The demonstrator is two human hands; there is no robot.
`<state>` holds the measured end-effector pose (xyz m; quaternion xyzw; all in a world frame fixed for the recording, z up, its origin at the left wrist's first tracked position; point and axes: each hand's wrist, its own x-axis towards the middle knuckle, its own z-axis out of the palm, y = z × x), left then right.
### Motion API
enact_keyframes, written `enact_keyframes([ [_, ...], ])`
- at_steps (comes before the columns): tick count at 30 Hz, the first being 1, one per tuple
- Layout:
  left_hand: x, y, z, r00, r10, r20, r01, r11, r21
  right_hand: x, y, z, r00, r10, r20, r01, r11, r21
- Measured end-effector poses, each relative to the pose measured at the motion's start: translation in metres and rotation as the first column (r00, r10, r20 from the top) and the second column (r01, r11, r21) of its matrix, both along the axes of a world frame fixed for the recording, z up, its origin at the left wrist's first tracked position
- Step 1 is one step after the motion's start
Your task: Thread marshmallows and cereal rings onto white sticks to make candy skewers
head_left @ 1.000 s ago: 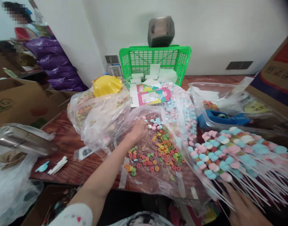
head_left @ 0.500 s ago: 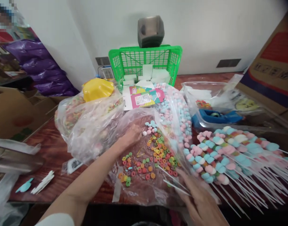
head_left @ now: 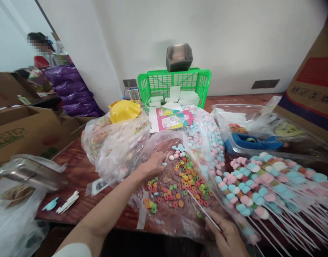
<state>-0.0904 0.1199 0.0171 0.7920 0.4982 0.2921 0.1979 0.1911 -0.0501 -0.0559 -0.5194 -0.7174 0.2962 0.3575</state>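
Note:
My left hand [head_left: 154, 163] is over the clear plastic sheet [head_left: 164, 141], its fingers closed around a small light blue marshmallow [head_left: 164, 164] at the fingertips. Just right of it lies a small cluster of pink and blue marshmallows [head_left: 176, 156]. Colourful cereal rings [head_left: 186, 173] are scattered over the plastic below and to the right. Near the table's front edge, my right hand [head_left: 226, 232] grips a thin white stick [head_left: 202, 208], which points up and left towards the rings. The stick's lower end is hidden in the hand.
Finished marshmallow skewers [head_left: 260, 178] are heaped at right, beside a clear bin with a blue tape dispenser [head_left: 253, 142]. A green basket [head_left: 206, 85] stands behind. Bagged sweets [head_left: 118, 150] and a steel flask [head_left: 32, 175] occupy the left. A person [head_left: 42, 44] is far left.
The view has shifted, showing more of the left side. A blue marshmallow now shows at my left fingertips. My right hand has turned the stick; two sticks showed before, one now.

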Motion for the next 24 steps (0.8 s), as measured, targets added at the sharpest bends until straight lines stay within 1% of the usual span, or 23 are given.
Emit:
enact_keyframes([
  [2, 0.002, -0.006, 0.002, 0.996, -0.022, 0.081, 0.032, 0.993, -0.117, -0.003, -0.002, 0.003, 1.000, -0.022, -0.008, 0.022, 1.000, -0.003],
  [4, 0.007, -0.017, 0.002, 0.988, 0.021, 0.151, 0.005, 0.985, -0.171, -0.006, -0.004, 0.011, 0.999, -0.034, -0.032, 0.034, 0.999, -0.004],
  [5, 0.011, -0.024, 0.002, 0.976, 0.048, 0.211, -0.004, 0.980, -0.200, -0.008, -0.004, 0.016, 0.999, -0.031, -0.043, 0.031, 0.999, -0.008],
  [6, 0.015, -0.032, 0.002, 0.949, 0.077, 0.307, 0.001, 0.969, -0.246, -0.010, -0.004, 0.021, 0.998, -0.029, -0.053, 0.028, 1.000, -0.009],
  [7, 0.021, -0.041, 0.003, 0.902, 0.109, 0.417, 0.024, 0.953, -0.303, -0.013, -0.004, 0.027, 0.998, -0.027, -0.058, 0.026, 1.000, -0.008],
  [9, 0.033, -0.061, 0.006, 0.778, 0.180, 0.602, 0.096, 0.913, -0.398, -0.018, -0.003, 0.039, 0.998, -0.034, -0.058, 0.035, 0.999, 0.016],
  [10, 0.039, -0.071, 0.008, 0.730, 0.206, 0.652, 0.124, 0.898, -0.423, -0.021, -0.002, 0.044, 0.998, -0.041, -0.049, 0.043, 0.999, 0.032],
  [11, 0.045, -0.080, 0.010, 0.704, 0.222, 0.675, 0.138, 0.889, -0.436, -0.023, -0.001, 0.048, 0.998, -0.049, -0.034, 0.050, 0.998, 0.046],
  [13, 0.053, -0.095, 0.015, 0.682, 0.250, 0.688, 0.160, 0.866, -0.473, -0.025, -0.001, 0.052, 0.998, -0.067, 0.005, 0.066, 0.996, 0.067],
  [14, 0.056, -0.101, 0.017, 0.673, 0.271, 0.688, 0.177, 0.844, -0.506, -0.025, -0.001, 0.053, 0.997, -0.069, 0.024, 0.067, 0.995, 0.074],
  [16, 0.058, -0.109, 0.020, 0.647, 0.333, 0.686, 0.218, 0.781, -0.585, -0.022, -0.003, 0.051, 0.997, -0.063, 0.045, 0.059, 0.995, 0.081],
  [18, 0.059, -0.113, 0.019, 0.603, 0.403, 0.688, 0.242, 0.730, -0.639, -0.019, -0.007, 0.047, 0.998, -0.048, 0.042, 0.044, 0.995, 0.091],
  [20, 0.061, -0.115, 0.018, 0.550, 0.445, 0.707, 0.249, 0.720, -0.647, -0.017, -0.011, 0.044, 0.998, -0.054, 0.043, 0.048, 0.992, 0.121],
  [24, 0.067, -0.119, 0.014, 0.491, 0.445, 0.748, 0.240, 0.757, -0.608, -0.018, -0.016, 0.044, 0.990, -0.077, 0.119, 0.055, 0.982, 0.181],
])
